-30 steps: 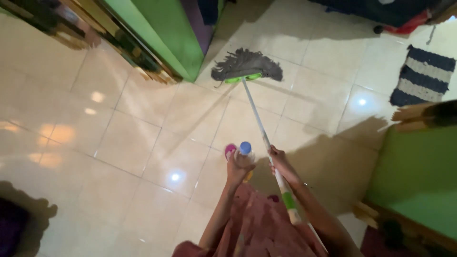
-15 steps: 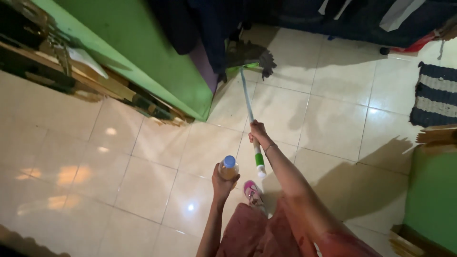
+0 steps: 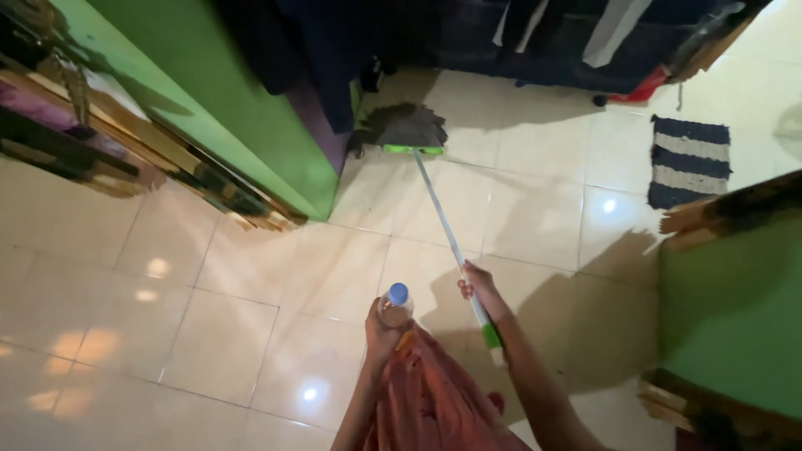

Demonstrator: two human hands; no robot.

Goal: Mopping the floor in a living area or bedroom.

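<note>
My right hand (image 3: 479,287) grips the long white handle of a mop (image 3: 443,225), just above its green band. The grey string mop head (image 3: 403,129) on a green bar lies on the tiled floor far ahead, beside the corner of a green wall. My left hand (image 3: 383,328) holds a small clear bottle (image 3: 396,306) with a blue cap upright in front of my reddish skirt.
Glossy cream tiles (image 3: 251,284) cover the floor. A green wall (image 3: 225,108) and wooden shelving (image 3: 92,142) stand at left. Dark hanging clothes (image 3: 535,38) fill the back. A striped mat (image 3: 689,161) lies far right, above a green wall piece (image 3: 731,309).
The mop head has slid back out from the dark corner and sits a little left now. My right hand has drawn closer to my body; the pink shoe is out of sight.
</note>
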